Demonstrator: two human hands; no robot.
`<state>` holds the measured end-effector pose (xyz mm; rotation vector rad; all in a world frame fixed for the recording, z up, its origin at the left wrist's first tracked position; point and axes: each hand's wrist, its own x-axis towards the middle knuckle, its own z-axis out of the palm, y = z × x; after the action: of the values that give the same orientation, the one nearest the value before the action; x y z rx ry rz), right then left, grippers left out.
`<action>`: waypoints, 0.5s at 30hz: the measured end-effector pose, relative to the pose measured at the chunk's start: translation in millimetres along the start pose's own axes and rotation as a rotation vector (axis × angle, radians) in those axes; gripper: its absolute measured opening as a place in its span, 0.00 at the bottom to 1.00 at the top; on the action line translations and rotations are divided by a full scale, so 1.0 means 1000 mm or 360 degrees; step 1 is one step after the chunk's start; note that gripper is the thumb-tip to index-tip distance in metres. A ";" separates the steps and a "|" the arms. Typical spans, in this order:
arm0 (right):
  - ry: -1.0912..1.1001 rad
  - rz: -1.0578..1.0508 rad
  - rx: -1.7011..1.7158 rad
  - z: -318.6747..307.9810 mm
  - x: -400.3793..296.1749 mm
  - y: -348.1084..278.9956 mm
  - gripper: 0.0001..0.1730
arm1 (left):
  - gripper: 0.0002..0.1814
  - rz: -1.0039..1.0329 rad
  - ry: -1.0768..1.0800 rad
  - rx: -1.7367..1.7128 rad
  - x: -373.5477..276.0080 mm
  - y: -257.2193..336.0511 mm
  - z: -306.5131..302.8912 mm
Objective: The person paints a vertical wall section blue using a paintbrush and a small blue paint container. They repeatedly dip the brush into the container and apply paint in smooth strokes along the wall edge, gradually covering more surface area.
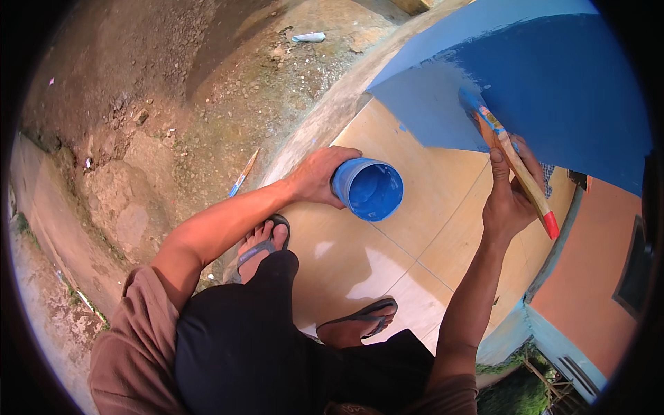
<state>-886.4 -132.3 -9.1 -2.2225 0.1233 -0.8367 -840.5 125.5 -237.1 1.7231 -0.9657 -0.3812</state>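
My left hand (319, 176) is wrapped around a blue paint cup (374, 190), whose open top faces me and shows blue paint inside. In my right hand (513, 194) is a paintbrush (521, 168) with a wooden handle and a red end. Its blue-stained bristles point up and left and lie against or close to the wall (550, 88), at the border of dark blue paint and a paler, grey-blue area (433, 111). Whether the bristles touch it is hard to tell.
Below my feet is a glossy tiled floor (430, 202), with its edge on the left. Beyond that edge, a second paint-stained brush (244, 173) lies on rough dirt ground. An orange wall (586, 259) with a dark opening stands at the right.
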 end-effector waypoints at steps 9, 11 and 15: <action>0.0005 -0.0249 -0.0320 -0.001 0.004 -0.010 0.14 | 0.51 0.0033 0.0036 -0.0054 0.000 -0.001 -0.001; -0.0136 -0.0379 -0.0494 0.002 0.004 -0.012 0.14 | 0.50 0.0068 0.0087 -0.0027 0.001 -0.002 -0.001; -0.0027 -0.0471 -0.0542 0.005 0.016 -0.015 0.14 | 0.50 0.0106 0.0144 -0.0013 -0.001 -0.003 0.000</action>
<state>-873.4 -123.2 6.6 -2.6097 -0.0804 -1.0164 -839.8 126.8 -239.8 1.6814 -0.9522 -0.2615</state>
